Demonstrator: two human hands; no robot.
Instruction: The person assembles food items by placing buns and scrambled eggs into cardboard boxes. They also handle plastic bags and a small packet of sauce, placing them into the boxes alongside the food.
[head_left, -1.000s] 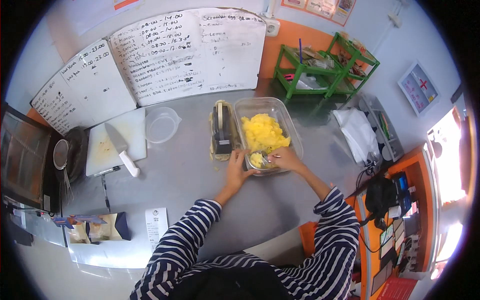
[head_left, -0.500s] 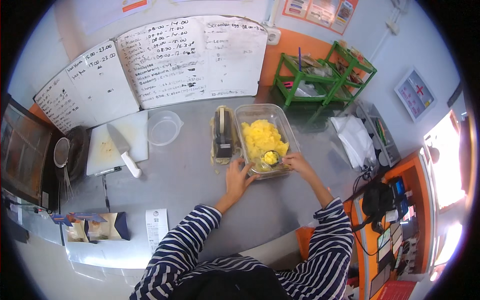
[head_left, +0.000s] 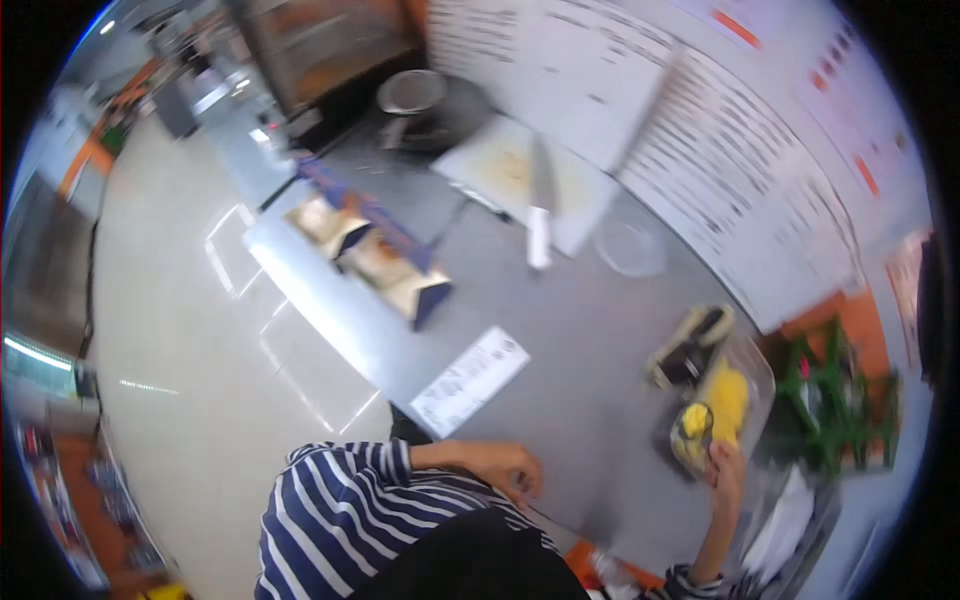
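Observation:
My right hand (head_left: pixel 726 468) is closed on the handle of a ladle (head_left: pixel 693 424), whose round, dark-rimmed bowl carries a heap of yellow scrambled egg. The ladle is over the near end of a clear rectangular container (head_left: pixel 763 385). More scrambled egg (head_left: pixel 727 395) lies inside that container. My left hand (head_left: pixel 508 470) is away from it, in front of my body near the counter's edge; it holds nothing, and its fingers are loosely bent and slightly blurred. A black tape dispenser (head_left: pixel 688 358) stands right beside the container.
On the steel counter (head_left: pixel 580 330) lie a paper slip (head_left: pixel 470 382), open food boxes (head_left: pixel 385 268), a white cutting board (head_left: pixel 588 190) with a knife (head_left: pixel 540 205), and a clear round lid (head_left: pixel 630 248). A green rack (head_left: pixel 835 400) and a white plastic bag (head_left: pixel 783 520) are at the right.
My view has swung left, so the container now appears at the right. My left hand has let go of the container's rim and drawn back. My right hand still holds the ladle.

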